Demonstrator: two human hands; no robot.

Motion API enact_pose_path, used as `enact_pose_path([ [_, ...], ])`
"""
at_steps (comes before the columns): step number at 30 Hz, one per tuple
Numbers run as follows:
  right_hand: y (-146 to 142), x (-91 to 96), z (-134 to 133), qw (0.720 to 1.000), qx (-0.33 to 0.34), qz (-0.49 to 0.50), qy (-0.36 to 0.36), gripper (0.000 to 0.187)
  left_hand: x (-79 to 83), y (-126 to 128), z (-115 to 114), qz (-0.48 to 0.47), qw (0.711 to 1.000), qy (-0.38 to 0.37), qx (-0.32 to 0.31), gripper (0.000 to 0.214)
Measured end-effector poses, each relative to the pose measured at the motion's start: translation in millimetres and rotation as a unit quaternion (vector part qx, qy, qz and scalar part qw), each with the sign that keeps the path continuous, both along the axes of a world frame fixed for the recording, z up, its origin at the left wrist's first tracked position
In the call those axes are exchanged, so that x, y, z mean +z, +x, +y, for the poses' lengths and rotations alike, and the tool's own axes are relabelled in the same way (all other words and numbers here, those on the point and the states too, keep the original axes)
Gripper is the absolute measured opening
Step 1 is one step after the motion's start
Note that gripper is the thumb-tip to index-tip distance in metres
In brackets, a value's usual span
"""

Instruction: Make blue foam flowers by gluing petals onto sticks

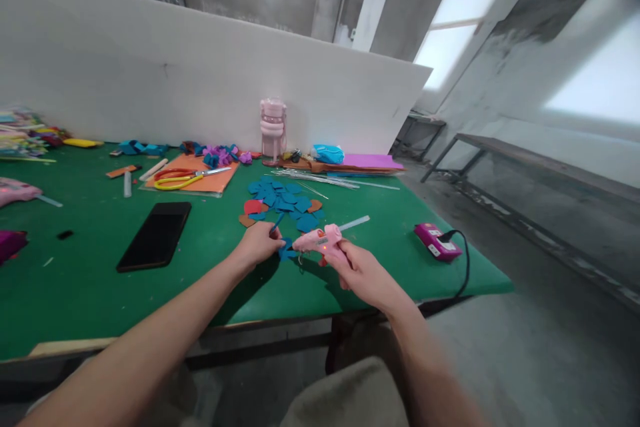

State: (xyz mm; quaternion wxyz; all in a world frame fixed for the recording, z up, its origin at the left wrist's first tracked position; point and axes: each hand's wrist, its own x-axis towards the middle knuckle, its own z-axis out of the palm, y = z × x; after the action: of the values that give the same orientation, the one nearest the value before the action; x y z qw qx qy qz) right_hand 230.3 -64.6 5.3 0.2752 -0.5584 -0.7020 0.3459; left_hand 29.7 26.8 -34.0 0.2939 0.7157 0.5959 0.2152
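Observation:
My right hand [357,265] is wrapped round the handle of a pink glue gun [320,240], with a clear glue stick [355,222] poking out of its back end and a small orange light on its side. The nozzle points left and meets, or nearly meets, a blue paper piece [286,251]. That piece is pinched in the fingers of my left hand [261,243]. Just beyond both hands lies a pile of blue paper petals [280,197], with a red petal [253,207] and a few brown ones among them.
A black phone [155,237] lies to the left. Scissors [193,177] rest on orange sheets [220,180]. Behind the petals are thin wires [320,178] and a pink bottle [273,130] before a white board [200,67]. A purple power box [437,242] with a black cable sits right.

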Motion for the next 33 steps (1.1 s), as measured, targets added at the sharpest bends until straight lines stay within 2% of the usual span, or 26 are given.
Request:
enact_pose_path([
  [5, -2.3, -2.5, -0.6, 1.000, 0.005, 0.002, -0.020, 0.028, 0.7, 0.2, -0.6, -0.003, 1.000, -0.001, -0.003, 0.010],
  [12, -5.3, 3.1, -3.1, 1.000, 0.018, 0.004, 0.024, 0.029, -0.8, -0.2, -0.3, -0.014, 1.000, -0.001, -0.005, 0.010],
  [18, -6.0, -1.1, -2.8, 0.997, 0.008, -0.040, 0.058, 0.026, -0.7, -0.4, -0.5, -0.018, 1.000, -0.002, -0.001, 0.010],
  [33, -7.3, -8.7, -1.3, 0.996, 0.008, -0.060, 0.066, 0.028, 0.0, -0.3, -0.3, -0.008, 1.000, 0.000, -0.009, 0.009],
])
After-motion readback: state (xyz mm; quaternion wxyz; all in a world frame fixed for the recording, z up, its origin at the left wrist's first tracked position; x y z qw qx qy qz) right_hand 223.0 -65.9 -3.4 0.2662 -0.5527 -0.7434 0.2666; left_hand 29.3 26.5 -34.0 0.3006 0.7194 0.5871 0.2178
